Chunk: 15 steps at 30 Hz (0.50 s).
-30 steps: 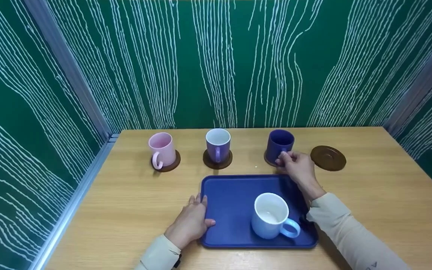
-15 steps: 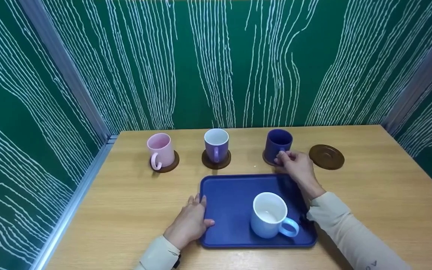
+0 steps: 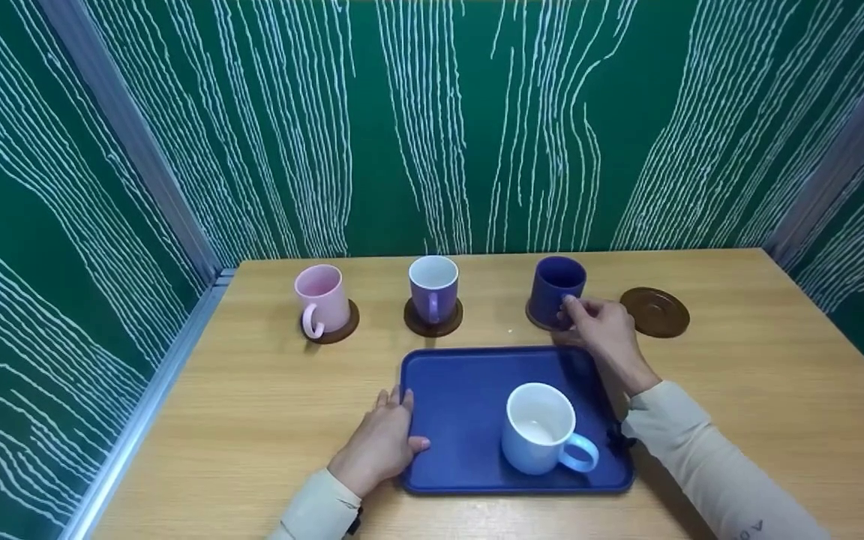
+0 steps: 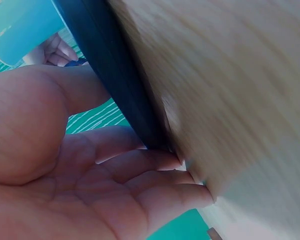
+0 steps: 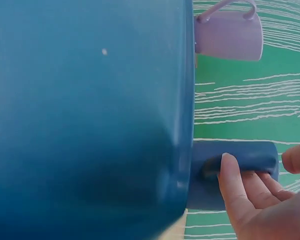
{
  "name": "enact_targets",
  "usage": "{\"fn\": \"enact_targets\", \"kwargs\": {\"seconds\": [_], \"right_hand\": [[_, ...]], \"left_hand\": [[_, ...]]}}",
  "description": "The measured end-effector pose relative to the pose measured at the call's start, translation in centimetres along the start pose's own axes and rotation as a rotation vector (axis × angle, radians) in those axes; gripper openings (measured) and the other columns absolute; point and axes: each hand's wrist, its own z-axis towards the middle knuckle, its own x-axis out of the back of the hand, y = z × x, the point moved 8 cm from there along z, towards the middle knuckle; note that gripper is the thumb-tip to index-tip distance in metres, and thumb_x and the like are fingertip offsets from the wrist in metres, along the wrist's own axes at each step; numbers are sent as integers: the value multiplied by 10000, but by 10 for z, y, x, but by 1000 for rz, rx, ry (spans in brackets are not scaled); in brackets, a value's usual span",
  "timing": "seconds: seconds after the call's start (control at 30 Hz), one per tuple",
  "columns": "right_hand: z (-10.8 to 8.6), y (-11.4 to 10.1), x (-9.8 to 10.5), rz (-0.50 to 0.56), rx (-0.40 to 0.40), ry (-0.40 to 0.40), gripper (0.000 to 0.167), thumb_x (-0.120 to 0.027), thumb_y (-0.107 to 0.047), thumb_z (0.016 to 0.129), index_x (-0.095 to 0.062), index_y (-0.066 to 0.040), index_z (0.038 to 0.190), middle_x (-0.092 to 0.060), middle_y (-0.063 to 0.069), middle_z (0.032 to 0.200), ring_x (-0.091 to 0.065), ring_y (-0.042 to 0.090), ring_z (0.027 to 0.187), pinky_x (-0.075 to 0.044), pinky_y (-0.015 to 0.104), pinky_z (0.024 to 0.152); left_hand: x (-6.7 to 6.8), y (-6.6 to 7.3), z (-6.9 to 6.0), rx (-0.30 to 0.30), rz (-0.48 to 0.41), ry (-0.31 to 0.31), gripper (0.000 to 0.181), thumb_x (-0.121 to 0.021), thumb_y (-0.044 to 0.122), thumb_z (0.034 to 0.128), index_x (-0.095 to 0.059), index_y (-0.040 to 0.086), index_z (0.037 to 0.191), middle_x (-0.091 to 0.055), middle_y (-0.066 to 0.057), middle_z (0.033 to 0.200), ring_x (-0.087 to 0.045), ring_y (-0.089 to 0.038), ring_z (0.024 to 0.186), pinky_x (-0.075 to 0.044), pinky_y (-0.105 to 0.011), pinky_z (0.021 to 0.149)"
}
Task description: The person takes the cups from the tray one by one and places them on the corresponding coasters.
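Observation:
In the head view, my left hand (image 3: 377, 446) holds the left edge of a navy blue tray (image 3: 454, 420). The left wrist view shows the thumb over the rim and the fingers along its outer side, tips near the wood. On the tray's right half stands a light blue mug (image 3: 533, 450), white inside, handle toward the lower right. Beyond the tray, my right hand (image 3: 608, 337) grips the handle of a dark blue mug (image 3: 552, 289), which stands upright on a brown coaster. In the right wrist view, fingers curl around that handle (image 5: 250, 162), with some fingertips hidden behind it.
A pink mug (image 3: 331, 304) and a purple mug (image 3: 439, 295) with a white inside stand on brown coasters along the back of the wooden table (image 3: 274, 420). A bare brown coaster (image 3: 657, 311) lies at the right. Green walls with white lines surround the table.
My right hand has shifted slightly to the right and its thumb a little higher on the dark blue mug's handle. The left hand, the tray and the mugs stay in place.

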Motion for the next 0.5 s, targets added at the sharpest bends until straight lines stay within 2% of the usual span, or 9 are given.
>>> {"fn": "enact_targets", "kwargs": {"seconds": [0.07, 0.17, 0.3, 0.43, 0.5], "right_hand": [[-1, -2, 6, -38, 17, 21, 620, -502, -569, 1037, -710, -21, 1240, -727, 200, 1183, -677, 343, 1103, -472, 418, 987], [-3, -4, 12, -46, 35, 31, 634, -497, -571, 1039, -689, -27, 1302, -726, 198, 1215, -714, 360, 1080, -544, 436, 965], [-3, -3, 19, -5, 45, 30, 617, -508, -528, 1050, -661, -1, 1332, -714, 215, 1246, -722, 386, 1091, -605, 444, 900], [-6, -3, 29, 41, 54, 46, 590, -523, -484, 1057, -652, 32, 1311, -699, 226, 1258, -684, 381, 1166, -609, 378, 876], [-10, -5, 35, 32, 67, 57, 582, -523, -482, 1058, -653, 30, 1302, -700, 213, 1257, -689, 345, 1154, -610, 353, 871]], "left_hand": [[1, 1, 0, -1, 0, 2, 763, -732, 271, 964, -387, -91, 1541, -305, -339, 1612, -211, -524, 1523, -261, -661, 1193], [1, 1, 0, 0, -5, 6, 766, -733, 269, 964, -383, -90, 1543, -301, -336, 1616, -205, -522, 1525, -258, -662, 1193], [1, 1, 0, 9, -11, 5, 771, -733, 271, 963, -377, -83, 1549, -291, -330, 1622, -194, -514, 1532, -251, -660, 1196], [0, 0, -1, 26, -10, -5, 780, -733, 286, 961, -374, -70, 1556, -282, -319, 1630, -184, -493, 1542, -244, -648, 1203], [0, 0, -1, 30, -10, -7, 781, -732, 289, 961, -374, -67, 1557, -280, -316, 1633, -182, -489, 1544, -244, -647, 1204]]}}
